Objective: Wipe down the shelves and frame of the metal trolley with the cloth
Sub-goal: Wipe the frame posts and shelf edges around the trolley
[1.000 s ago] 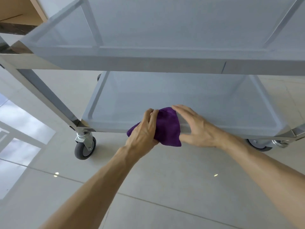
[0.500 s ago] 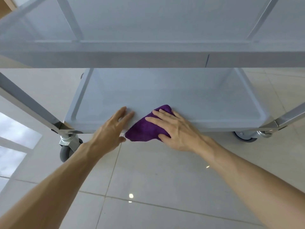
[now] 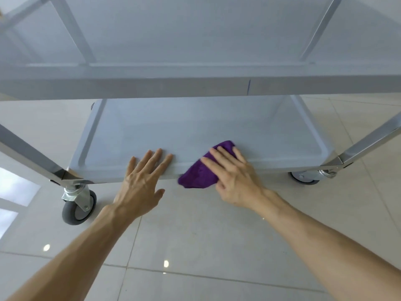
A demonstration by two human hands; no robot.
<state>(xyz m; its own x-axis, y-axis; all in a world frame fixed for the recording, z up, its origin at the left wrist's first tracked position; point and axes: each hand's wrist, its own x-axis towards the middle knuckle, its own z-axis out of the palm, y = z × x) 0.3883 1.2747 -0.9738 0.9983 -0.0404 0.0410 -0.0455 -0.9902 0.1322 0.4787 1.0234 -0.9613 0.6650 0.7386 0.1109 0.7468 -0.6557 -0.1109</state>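
A metal trolley fills the view, its upper shelf (image 3: 195,88) across the top and its lower shelf (image 3: 195,131) below. A purple cloth (image 3: 200,174) drapes over the lower shelf's near rim, right of the middle. My right hand (image 3: 234,179) lies flat on the cloth and presses it against the rim, fingers spread. My left hand (image 3: 143,179) rests flat on the same rim to the left of the cloth, fingers apart, holding nothing.
Angled frame legs (image 3: 30,155) meet the lower shelf at both near corners. Grey caster wheels sit under the left corner (image 3: 79,208) and the right corner (image 3: 303,178). Glossy pale floor tiles (image 3: 195,246) lie beneath, with a bright window reflection at the left.
My left hand let go of the cloth and moved left onto the rim. My right hand covered the cloth and slid it rightwards along the rim.
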